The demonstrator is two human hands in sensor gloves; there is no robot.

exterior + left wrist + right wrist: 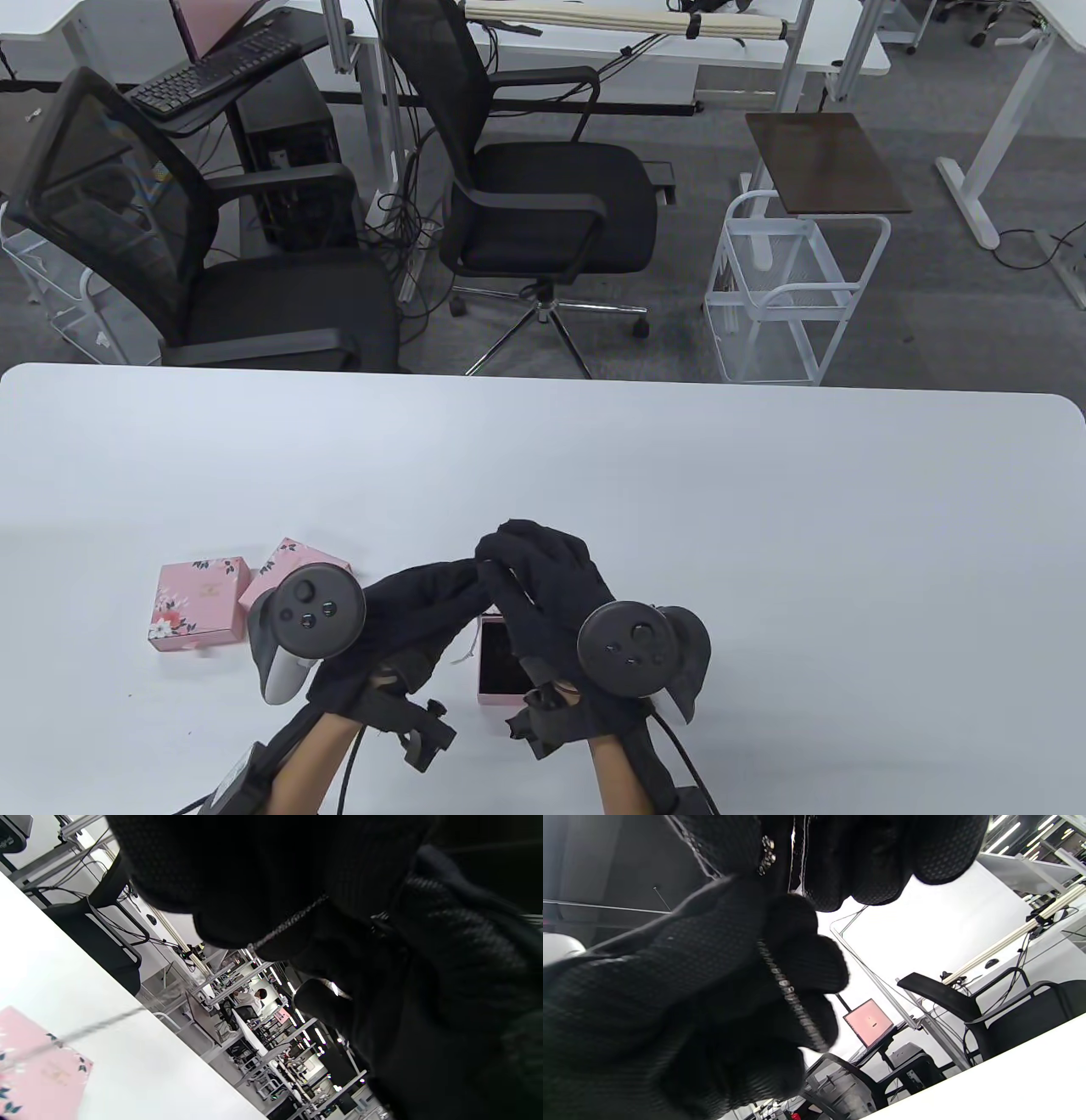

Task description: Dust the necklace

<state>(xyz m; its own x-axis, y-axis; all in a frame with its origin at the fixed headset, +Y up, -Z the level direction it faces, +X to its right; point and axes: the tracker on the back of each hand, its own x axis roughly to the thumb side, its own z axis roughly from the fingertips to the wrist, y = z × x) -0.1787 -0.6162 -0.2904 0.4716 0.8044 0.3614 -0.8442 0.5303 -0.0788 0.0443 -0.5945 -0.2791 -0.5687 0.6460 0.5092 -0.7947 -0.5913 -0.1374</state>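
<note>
Both hands meet just above the open pink box [501,662], which sits on the table [594,475] near its front edge. The left hand [399,624] reaches in from the box's left, the right hand [543,586] arches over the box's far end, and their fingertips touch.

The necklace [787,988], a thin silver chain, is off the table and strung between the gloves. The right wrist view shows it draped across curled left-hand fingers [797,959]; the left wrist view shows a short stretch of it running taut between dark glove fabric. Both hands look curled and pinching the chain, thumbs against fingers.

Step in hand, as I judge it: running the chain through the fingers to wipe it. To do it well, anchor with one hand, slide the other along with light pressure, keep the chain taut but not yanked, and stay over the box so a drop lands inside.

Hard to tell:
- Exact pinch points are hidden in black-on-black glove.
- No cloth is visible; I can't tell whether one is there.
- Pendant or clasp: a small shiny cluster near the right fingers, unclear.
- Box interior is dark.
- Two closed pink floral boxes [199,603] lie left of the open box, the nearer one partly behind the left tracker [318,607].
</note>
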